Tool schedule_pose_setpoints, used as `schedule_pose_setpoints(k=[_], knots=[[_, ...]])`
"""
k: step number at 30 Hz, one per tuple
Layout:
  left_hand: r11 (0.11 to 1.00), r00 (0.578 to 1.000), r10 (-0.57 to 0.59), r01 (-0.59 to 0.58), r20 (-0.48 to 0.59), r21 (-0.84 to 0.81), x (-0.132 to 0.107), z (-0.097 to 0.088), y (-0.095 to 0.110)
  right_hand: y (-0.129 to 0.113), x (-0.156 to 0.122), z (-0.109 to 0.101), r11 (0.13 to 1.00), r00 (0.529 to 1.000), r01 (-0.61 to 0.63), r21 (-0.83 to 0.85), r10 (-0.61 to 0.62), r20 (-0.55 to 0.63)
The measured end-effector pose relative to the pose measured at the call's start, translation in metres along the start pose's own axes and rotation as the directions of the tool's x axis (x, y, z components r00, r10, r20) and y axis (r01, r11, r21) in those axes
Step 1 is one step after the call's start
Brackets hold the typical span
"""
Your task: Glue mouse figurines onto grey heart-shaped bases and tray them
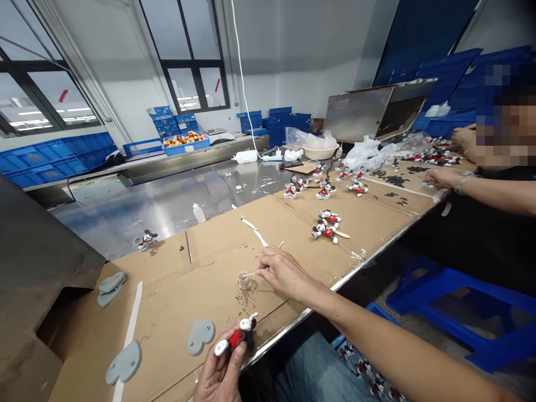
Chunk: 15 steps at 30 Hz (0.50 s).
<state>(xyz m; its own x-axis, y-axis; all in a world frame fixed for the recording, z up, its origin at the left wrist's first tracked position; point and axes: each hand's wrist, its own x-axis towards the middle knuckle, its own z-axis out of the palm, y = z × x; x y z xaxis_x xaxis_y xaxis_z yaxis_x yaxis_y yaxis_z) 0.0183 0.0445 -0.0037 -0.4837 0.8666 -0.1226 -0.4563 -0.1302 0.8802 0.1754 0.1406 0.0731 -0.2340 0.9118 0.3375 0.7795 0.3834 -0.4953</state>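
Observation:
My left hand (221,365) grips a small mouse figurine (237,336) with red, white and black parts, tilted at the table's front edge. In my right hand (282,271) a thin pale stick (250,274) is pinched between thumb and fingers. The stick's tip reaches the mouth of a small clear jar (244,281) standing on the cardboard. Brown specks lie scattered around the jar. A grey heart-shaped base (201,336) lies flat left of the figurine, and another grey base (124,363) lies farther left.
More figurines (325,229) lie on the cardboard (218,290) to the right. A stack of grey bases (111,288) and one figurine (147,240) are at the left. A white bottle (199,213) stands behind. A co-worker's hand (444,178) is among dark pieces at far right.

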Motion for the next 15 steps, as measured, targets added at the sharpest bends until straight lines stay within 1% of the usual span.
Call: schedule_pose_setpoints(k=[3, 5, 8, 9, 11, 13, 15], knots=[[1.000, 1.000, -0.007, 0.007, 0.008, -0.011, 0.001, -0.001, -0.001, 0.003, 0.003, 0.006, 0.998, 1.000, 0.005, -0.062, -0.004, 0.013], [1.000, 1.000, -0.005, 0.005, 0.002, -0.009, 0.002, -0.001, -0.001, 0.001, 0.002, 0.005, 0.999, 1.000, 0.001, -0.051, -0.001, 0.003], [1.000, 1.000, -0.009, 0.009, 0.004, -0.002, 0.003, -0.002, -0.001, -0.007, -0.001, -0.001, 0.997, 0.999, -0.014, 0.074, 0.017, -0.046], [1.000, 1.000, -0.016, 0.016, 0.010, 0.001, 0.003, -0.002, 0.000, -0.012, -0.002, -0.002, 0.991, 0.999, -0.017, 0.133, 0.024, -0.049], [1.000, 1.000, -0.026, 0.026, 0.016, 0.005, 0.000, -0.005, 0.000, -0.021, -0.004, -0.001, 0.971, 1.000, -0.019, 0.237, 0.024, -0.018], [1.000, 1.000, -0.004, 0.004, -0.005, 0.016, -0.004, -0.012, 0.000, -0.031, -0.007, 0.007, 0.959, 1.000, -0.012, 0.282, 0.004, 0.030], [0.998, 0.998, 0.043, -0.042, -0.042, 0.045, -0.009, -0.024, 0.001, -0.039, -0.012, 0.022, 0.962, 0.998, 0.022, 0.273, -0.038, 0.053]])
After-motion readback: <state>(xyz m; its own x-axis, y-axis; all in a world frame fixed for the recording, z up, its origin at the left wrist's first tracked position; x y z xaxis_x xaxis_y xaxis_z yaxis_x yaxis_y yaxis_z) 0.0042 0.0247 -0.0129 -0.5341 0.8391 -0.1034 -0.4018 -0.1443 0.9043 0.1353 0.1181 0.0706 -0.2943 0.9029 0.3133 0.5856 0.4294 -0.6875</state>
